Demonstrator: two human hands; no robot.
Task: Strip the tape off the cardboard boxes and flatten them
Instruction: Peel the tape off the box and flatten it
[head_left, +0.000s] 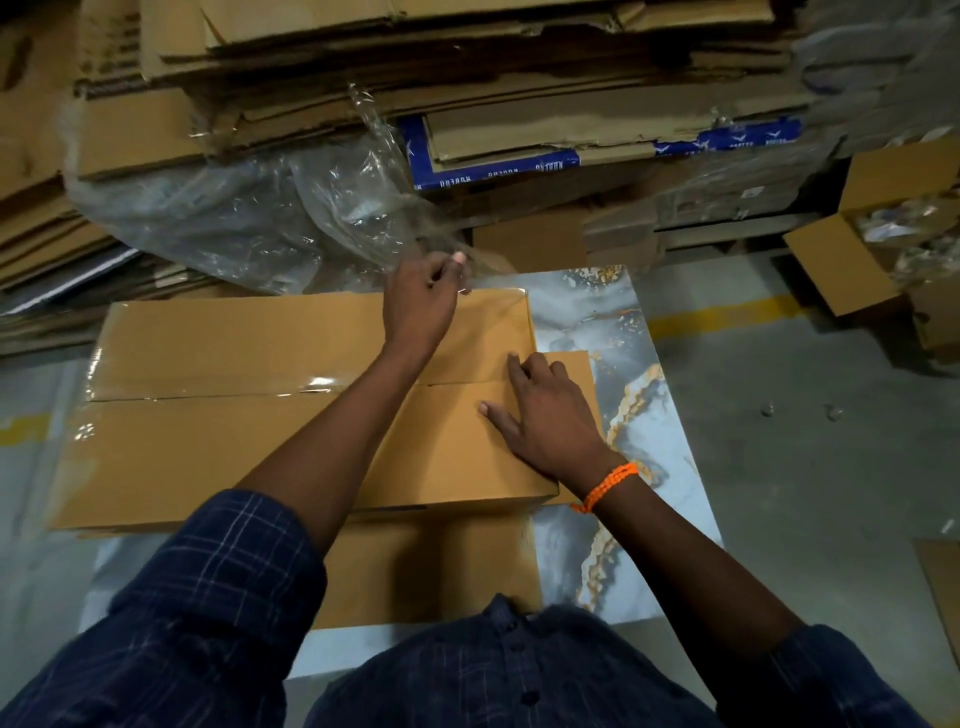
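Pinched tape (396, 174) in left hand (421, 301), partly peeled off box (208, 447); pressed box with spread right hand (545, 415). Yet to strip seam, then flatten.

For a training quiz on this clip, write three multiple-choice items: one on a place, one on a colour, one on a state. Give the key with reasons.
1. Where does the right hand rest?
A. on the cardboard box
B. on the floor
C. on the stacked flat cartons

2. What colour is the wristband on the right wrist?
A. blue
B. orange
C. white

3. What is the left hand doing?
A. lying flat on the table
B. hanging idle
C. pinching clear tape

Key:
1 A, since it presses down on the box top near the right end.
2 B, since orange beads ring the wrist.
3 C, since it pinches a clear strip that rises from the box's far edge.
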